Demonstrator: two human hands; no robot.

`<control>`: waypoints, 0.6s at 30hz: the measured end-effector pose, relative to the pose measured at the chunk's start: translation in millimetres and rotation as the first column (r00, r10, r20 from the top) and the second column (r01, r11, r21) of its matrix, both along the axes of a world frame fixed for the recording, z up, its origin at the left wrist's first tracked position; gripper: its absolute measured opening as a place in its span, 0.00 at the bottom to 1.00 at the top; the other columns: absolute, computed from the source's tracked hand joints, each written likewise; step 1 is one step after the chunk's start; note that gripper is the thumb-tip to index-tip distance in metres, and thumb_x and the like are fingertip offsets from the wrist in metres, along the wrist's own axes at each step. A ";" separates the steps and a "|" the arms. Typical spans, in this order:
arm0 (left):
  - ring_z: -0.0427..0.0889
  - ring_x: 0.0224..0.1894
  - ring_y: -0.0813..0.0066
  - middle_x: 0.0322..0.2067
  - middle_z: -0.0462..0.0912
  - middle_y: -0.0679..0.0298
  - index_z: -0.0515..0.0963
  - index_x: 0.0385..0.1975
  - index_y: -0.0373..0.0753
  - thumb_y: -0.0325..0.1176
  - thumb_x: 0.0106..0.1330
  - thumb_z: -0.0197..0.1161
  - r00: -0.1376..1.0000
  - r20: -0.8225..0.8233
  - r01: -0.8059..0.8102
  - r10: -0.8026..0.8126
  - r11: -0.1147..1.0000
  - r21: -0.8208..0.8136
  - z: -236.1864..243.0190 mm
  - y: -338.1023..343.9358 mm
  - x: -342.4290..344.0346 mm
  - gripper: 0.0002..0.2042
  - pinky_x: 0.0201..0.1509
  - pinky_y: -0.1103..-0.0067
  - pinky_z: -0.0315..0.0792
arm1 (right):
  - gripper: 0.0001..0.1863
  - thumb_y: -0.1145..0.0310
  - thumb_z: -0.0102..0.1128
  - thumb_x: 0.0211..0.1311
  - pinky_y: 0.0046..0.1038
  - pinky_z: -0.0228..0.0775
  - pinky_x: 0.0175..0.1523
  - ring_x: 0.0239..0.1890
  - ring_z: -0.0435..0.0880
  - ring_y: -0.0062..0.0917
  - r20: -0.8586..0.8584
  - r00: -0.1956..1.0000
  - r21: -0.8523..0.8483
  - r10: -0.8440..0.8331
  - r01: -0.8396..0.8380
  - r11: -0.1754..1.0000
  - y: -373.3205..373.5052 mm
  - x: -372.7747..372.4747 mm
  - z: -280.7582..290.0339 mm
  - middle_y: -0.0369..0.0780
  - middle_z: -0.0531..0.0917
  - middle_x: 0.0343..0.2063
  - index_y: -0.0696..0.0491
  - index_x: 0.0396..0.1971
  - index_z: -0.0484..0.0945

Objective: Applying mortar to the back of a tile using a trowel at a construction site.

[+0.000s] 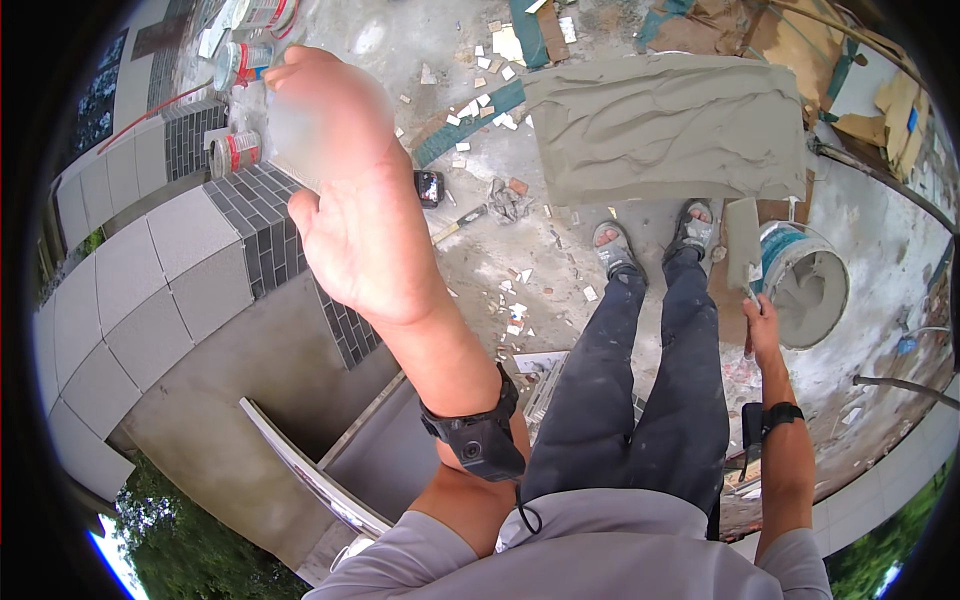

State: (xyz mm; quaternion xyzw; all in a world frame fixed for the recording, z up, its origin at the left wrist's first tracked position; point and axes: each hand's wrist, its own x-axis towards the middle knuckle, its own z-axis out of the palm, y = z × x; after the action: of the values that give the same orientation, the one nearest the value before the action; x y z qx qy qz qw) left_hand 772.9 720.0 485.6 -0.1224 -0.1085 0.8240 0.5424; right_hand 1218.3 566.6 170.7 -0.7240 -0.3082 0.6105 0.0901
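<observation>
My left hand (363,240) is raised at the upper middle, palm showing, with bent fingertips visible above; a blurred patch obscures much of the fingers and anything between them. My right hand (760,322) grips the handle of a trowel (743,240), whose long blade is smeared with grey paste. Beside it stands a white and blue bucket (800,300) of grey mortar. A large board (660,130) covered in rippled mortar lies beyond my feet. Left of my raised hand is a ledge (200,258) with pale tiles and dark brick-like facing.
Tile chips, a black device (429,187), crumpled plastic (508,200) and a hand tool (460,223) lie on the floor. Several cans (235,152) stand at the upper left. Cardboard (865,125) and a rod lie at the upper right. A curved white strip (310,465) is at the lower left.
</observation>
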 end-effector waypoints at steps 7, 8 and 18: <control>0.66 0.56 0.59 0.53 0.65 0.51 0.56 0.60 0.29 0.68 0.64 0.35 0.997 0.057 -0.048 0.048 0.999 -0.002 -1.9 -8.6 -9.2 0.43 0.59 0.62 0.64 | 0.26 0.60 0.58 0.59 0.19 0.61 0.36 0.30 0.69 0.16 0.109 0.982 0.019 0.156 -0.159 0.987 -7.1 15.7 2.8 0.35 0.75 0.28 0.63 0.51 0.70; 0.66 0.56 0.59 0.54 0.65 0.51 0.56 0.60 0.28 0.68 0.64 0.35 0.998 0.038 -0.043 0.043 0.999 -0.013 -4.0 -9.0 -8.8 0.43 0.59 0.62 0.64 | 0.26 0.60 0.58 0.59 0.19 0.61 0.36 0.30 0.69 0.16 0.128 0.980 0.023 0.153 -0.157 0.987 -7.7 18.2 2.5 0.35 0.75 0.28 0.63 0.51 0.70; 0.77 0.46 0.71 0.45 0.78 0.57 0.66 0.57 0.32 0.54 0.72 0.42 -0.019 -0.475 0.000 -0.880 0.475 -0.880 -212.8 -125.3 87.1 0.29 0.53 0.74 0.69 | 0.18 0.64 0.61 0.57 0.29 0.66 0.40 0.33 0.73 0.26 0.215 0.976 0.027 0.039 -0.045 0.999 -23.8 10.2 -43.9 0.43 0.77 0.30 0.62 0.41 0.74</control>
State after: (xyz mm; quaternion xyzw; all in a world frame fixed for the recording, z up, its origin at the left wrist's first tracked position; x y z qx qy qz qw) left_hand 859.9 594.7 272.8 0.1972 0.6077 0.4111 0.6502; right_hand 1228.4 542.8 126.8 -0.7773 -0.3411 0.5257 0.0551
